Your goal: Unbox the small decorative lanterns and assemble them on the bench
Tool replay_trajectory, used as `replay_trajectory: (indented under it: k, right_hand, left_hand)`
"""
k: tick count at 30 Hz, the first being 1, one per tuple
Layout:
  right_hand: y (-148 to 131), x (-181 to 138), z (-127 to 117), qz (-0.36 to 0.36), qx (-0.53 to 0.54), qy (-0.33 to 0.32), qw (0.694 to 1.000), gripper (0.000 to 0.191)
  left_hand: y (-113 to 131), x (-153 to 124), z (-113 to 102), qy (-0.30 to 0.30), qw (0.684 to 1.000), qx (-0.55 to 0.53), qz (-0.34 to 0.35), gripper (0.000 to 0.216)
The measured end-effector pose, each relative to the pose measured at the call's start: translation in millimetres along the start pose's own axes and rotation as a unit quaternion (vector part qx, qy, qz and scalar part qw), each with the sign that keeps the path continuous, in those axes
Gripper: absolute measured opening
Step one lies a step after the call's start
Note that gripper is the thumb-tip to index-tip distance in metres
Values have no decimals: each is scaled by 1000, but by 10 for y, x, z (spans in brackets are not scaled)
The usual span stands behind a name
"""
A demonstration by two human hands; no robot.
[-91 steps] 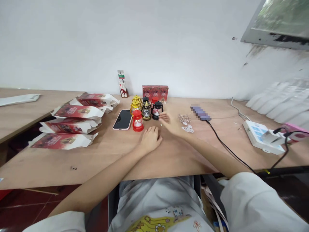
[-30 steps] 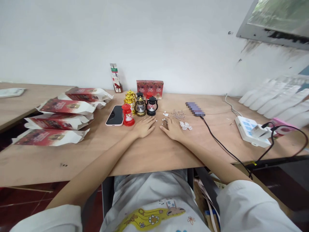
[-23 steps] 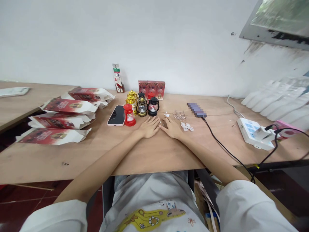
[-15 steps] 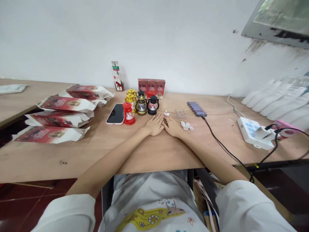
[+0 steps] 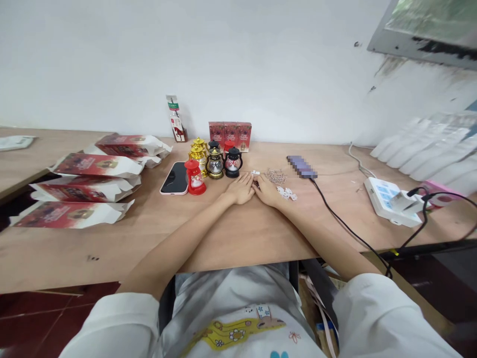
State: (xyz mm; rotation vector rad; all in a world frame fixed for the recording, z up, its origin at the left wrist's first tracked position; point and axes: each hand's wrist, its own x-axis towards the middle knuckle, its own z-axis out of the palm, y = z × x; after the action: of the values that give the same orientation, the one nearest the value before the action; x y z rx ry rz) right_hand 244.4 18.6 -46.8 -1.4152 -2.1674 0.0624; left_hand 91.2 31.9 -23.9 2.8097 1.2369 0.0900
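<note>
My left hand (image 5: 241, 189) lies flat on the wooden table, fingers extended toward the right. My right hand (image 5: 267, 190) rests palm down beside it, and the fingertips of both nearly meet. Between them some small dark bits (image 5: 255, 184) show, mostly covered by the fingers. Just beyond the fingertips is a small white piece (image 5: 255, 172). Right of my right hand lie a pile of small metal pins (image 5: 276, 176) and several white flat pieces (image 5: 286, 193). Miniature lanterns stand past my left hand: a black one (image 5: 233, 163), a bronze-black one (image 5: 215, 164), a red one (image 5: 195, 178) and gold ones (image 5: 198, 155).
A phone (image 5: 175, 178) lies left of the lanterns; another phone (image 5: 301, 166) with a black cable lies right. Red boxes (image 5: 230, 135) stand by the wall near a packaged brush (image 5: 176, 119). Open red-white cartons (image 5: 80, 214) fill the left; a power strip (image 5: 390, 201) sits right.
The view has turned slightly. Both hands have slid a little forward and right over the table, still flat and close together. The lanterns and pins have not moved.
</note>
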Motion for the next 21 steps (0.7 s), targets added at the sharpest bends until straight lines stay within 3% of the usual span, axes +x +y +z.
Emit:
replay_trajectory:
  k: [6, 17, 21]
  right_hand:
    - [-52, -117, -23, -24, 4, 15, 1000, 12]
    - [-216, -79, -59, -9, -174, 34, 984, 23]
    - [-262, 168, -204, -42, -196, 68, 977, 27]
  left_hand:
    - [32, -144, 43, 20, 1000, -1, 17, 65]
    - [10, -147, 77, 42, 999, -26, 16, 65]
    - [16, -154, 67, 42, 999, -21, 14, 62]
